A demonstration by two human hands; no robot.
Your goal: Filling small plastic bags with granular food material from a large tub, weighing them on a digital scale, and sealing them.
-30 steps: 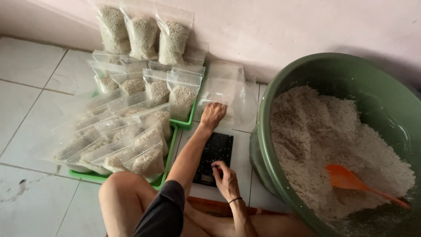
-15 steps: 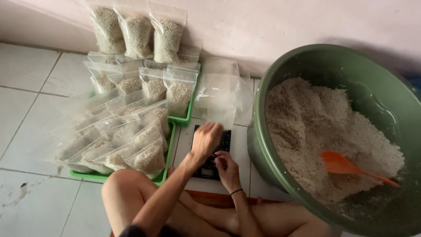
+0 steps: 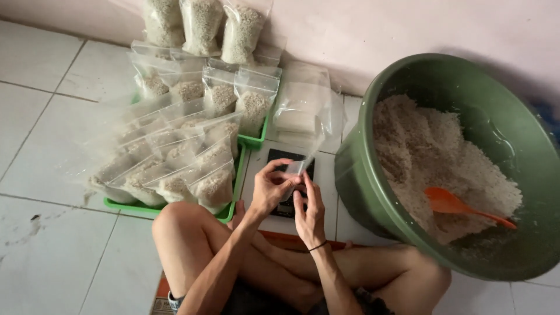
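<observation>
Both hands meet above a black scale (image 3: pixel 290 192) on the floor. My left hand (image 3: pixel 270 188) and my right hand (image 3: pixel 309 211) pinch the edges of one empty clear plastic bag (image 3: pixel 297 168), held upright between them. Just beyond lies a stack of empty clear bags (image 3: pixel 303 108). A big green basin (image 3: pixel 379 169) full of white grain (image 3: pixel 443 157) stands at the right, an orange scoop (image 3: pixel 461 207) lying in the grain.
A green tray (image 3: pixel 230 210) at the left holds several filled clear bags (image 3: pixel 192 175) lying and standing in rows. More filled bags (image 3: pixel 201 23) lean on the pale wall behind. My bare knees are at the bottom, on white floor tiles.
My left hand came back from the stack of empty bags with one bag. My right hand rose from the scale and took hold of the same bag.
</observation>
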